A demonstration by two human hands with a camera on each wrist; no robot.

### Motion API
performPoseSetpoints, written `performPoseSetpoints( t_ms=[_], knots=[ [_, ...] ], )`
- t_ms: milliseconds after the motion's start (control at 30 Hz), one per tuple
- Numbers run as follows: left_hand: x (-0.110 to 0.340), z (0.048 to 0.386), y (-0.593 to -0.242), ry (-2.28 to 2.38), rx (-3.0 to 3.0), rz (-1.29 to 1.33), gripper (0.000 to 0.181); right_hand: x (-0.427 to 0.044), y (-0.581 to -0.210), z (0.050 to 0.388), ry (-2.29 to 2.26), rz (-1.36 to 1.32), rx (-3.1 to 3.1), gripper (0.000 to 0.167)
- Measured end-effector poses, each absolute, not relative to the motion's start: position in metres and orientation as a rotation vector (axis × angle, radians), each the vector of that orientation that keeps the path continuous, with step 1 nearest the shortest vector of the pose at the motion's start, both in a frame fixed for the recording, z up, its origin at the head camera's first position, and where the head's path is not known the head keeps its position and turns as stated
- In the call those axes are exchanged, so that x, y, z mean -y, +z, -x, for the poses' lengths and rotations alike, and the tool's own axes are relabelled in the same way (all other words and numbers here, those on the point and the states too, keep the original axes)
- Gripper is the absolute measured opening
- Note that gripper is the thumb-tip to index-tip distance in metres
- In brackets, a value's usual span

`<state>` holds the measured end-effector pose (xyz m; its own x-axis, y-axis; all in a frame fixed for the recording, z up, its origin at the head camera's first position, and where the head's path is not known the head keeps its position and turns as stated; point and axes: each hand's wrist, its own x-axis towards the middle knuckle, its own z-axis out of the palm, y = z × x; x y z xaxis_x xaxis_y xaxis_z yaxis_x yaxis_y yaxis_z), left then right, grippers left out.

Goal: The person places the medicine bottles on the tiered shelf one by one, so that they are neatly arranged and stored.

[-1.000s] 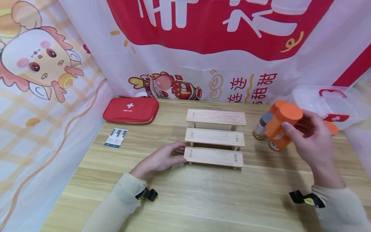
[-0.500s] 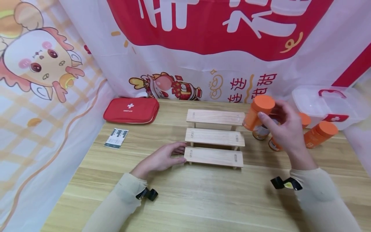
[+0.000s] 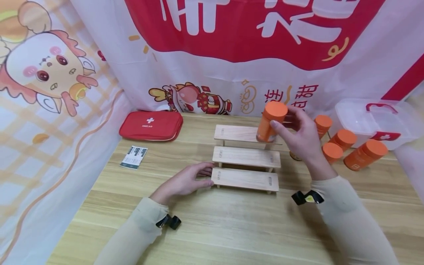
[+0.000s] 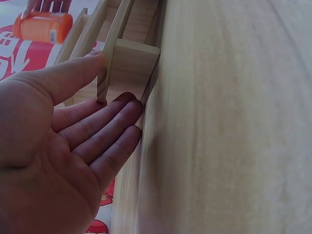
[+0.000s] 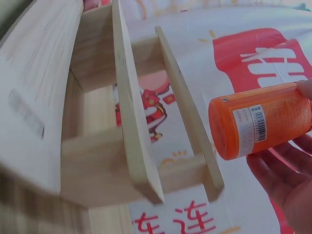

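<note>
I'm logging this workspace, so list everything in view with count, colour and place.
table: 1, pale wood, across the foreground
stand: 1, pale wood, three steps, mid-table
held bottle: 1, orange, near the top step's right end
capped bottles: 4, orange, table's right side
mostly hidden bottle: 1, amber base showing, right of stand
box: 1, clear, red handle, back right
pouch: 1, red, back left
printed card: 1, white and teal, before pouch
wrist devices: 2, black, at the cuffs
sleeves: 2, beige, foreground
left hand: 1, bare, at bottom step
right hand: 1, bare, holding bottle
</note>
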<state>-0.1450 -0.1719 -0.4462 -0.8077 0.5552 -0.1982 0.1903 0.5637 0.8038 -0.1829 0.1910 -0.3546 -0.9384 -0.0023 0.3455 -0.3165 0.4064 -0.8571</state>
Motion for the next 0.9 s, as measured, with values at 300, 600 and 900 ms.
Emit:
performPoseSetpoints(
  t_ms=[300, 600, 900],
  knots=[
    [0.171, 0.145, -0.445, 1.16, -2.354, -0.611, 0.06, -0.16, -0.352, 0.199, 1.566, -0.423, 2.358, 0.055],
    [0.171, 0.146, -0.445, 1.161, -2.348, -0.583, 0.061, -0.133, -0.349, 0.208, 1.646, -0.468, 2.399, 0.059],
    [0.17, 0.144, -0.443, 1.162, -2.352, -0.594, 0.061, -0.112, -0.353, 0.214, 1.673, -0.422, 2.452, 0.063]
  ],
)
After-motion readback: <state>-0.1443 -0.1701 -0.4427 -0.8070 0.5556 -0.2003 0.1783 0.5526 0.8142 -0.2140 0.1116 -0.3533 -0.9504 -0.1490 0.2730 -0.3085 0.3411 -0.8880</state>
